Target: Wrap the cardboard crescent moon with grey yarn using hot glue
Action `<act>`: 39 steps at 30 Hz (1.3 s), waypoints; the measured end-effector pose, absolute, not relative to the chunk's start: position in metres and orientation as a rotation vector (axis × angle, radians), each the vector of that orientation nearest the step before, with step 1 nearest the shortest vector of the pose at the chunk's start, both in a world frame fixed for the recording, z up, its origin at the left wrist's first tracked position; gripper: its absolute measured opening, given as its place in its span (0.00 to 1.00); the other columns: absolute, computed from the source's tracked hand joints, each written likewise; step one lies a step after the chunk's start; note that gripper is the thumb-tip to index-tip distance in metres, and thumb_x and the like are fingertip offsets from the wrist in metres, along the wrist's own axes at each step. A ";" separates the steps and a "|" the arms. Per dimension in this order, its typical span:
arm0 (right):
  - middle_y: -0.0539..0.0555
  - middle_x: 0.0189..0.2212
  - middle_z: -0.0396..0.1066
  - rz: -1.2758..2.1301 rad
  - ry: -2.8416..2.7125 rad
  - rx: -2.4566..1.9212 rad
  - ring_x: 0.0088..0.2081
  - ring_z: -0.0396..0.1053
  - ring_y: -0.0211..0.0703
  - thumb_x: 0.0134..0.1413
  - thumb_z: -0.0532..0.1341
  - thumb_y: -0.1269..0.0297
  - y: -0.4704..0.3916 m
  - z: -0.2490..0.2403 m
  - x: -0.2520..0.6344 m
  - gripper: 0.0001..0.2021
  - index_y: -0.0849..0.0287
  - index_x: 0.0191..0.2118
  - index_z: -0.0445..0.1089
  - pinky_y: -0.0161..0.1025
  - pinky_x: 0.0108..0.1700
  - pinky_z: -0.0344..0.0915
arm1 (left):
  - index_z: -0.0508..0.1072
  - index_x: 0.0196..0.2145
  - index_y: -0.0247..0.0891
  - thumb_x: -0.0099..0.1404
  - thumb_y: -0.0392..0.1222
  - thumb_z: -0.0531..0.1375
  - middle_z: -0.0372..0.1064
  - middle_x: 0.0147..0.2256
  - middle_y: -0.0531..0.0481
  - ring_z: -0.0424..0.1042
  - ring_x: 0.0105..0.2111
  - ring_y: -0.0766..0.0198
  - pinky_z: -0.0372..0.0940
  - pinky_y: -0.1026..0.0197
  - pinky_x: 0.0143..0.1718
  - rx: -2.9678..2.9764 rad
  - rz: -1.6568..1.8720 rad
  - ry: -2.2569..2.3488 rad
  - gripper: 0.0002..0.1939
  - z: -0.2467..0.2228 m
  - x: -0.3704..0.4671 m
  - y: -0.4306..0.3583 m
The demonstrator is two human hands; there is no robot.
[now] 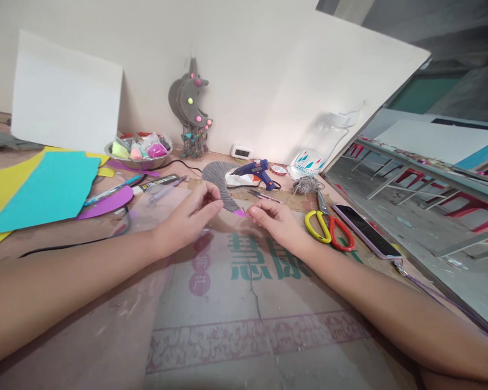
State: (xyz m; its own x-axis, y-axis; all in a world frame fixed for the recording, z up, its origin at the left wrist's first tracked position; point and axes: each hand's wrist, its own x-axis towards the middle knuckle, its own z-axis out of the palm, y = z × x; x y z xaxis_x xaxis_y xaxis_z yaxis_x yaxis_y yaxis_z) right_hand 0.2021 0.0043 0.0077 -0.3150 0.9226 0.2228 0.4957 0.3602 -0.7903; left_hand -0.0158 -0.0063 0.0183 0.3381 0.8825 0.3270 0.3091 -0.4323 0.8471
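A crescent shape (215,172) wrapped in grey yarn lies between my hands, its lower tip showing bare purple. My left hand (193,214) is curled at the crescent's left edge, thumb and fingers closing on it. At the purple tip, my right hand (274,219) has thumb and fingers pressed together; whether it pinches the tip or a yarn strand is too small to tell. Just behind the crescent rests a blue glue gun (260,173). A ball of grey yarn (307,185) sits right of it, near scissors (329,227) with yellow and red handles.
Left are turquoise sheet (49,187), yellow sheet (8,189), pens (114,190) and a metal bowl (156,161) of coloured clay packs. A moon ornament (191,103) hangs behind. A plastic jar (317,146) and phone (366,230) stand right, near the table edge. Printed sheeting (236,346) covers the front.
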 end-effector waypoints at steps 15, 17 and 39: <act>0.47 0.21 0.59 0.784 -2.003 -1.243 0.23 0.54 0.33 0.53 0.58 0.57 0.000 0.009 0.196 0.12 0.61 0.29 0.67 0.33 0.25 0.53 | 0.62 0.33 0.40 0.69 0.43 0.41 0.62 0.29 0.53 0.63 0.35 0.65 0.60 0.63 0.39 2.039 1.088 1.078 0.13 0.015 -0.016 -0.001; 0.48 0.22 0.60 0.757 -2.008 -1.242 0.23 0.55 0.33 0.54 0.57 0.57 0.000 0.009 0.197 0.12 0.61 0.29 0.67 0.33 0.26 0.54 | 0.62 0.32 0.40 0.69 0.42 0.41 0.62 0.29 0.53 0.63 0.34 0.65 0.60 0.63 0.39 2.040 1.085 1.107 0.13 0.017 -0.016 -0.001; 0.51 0.28 0.64 0.314 -2.186 -1.018 0.30 0.60 0.38 0.58 0.56 0.62 -0.013 0.011 0.178 0.07 0.57 0.33 0.68 0.36 0.34 0.58 | 0.64 0.34 0.40 0.68 0.42 0.42 0.64 0.32 0.52 0.64 0.35 0.64 0.59 0.62 0.40 2.221 0.939 0.919 0.13 0.006 -0.011 0.000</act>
State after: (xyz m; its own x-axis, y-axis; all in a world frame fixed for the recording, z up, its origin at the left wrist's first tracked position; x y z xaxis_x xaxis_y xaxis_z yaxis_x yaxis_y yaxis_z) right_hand 0.1782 -0.0130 0.0115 -0.4506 0.7459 0.4905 0.5778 0.6625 -0.4767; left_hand -0.0112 -0.0004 0.0063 0.5217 0.7595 0.3887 0.3725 -0.6126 0.6971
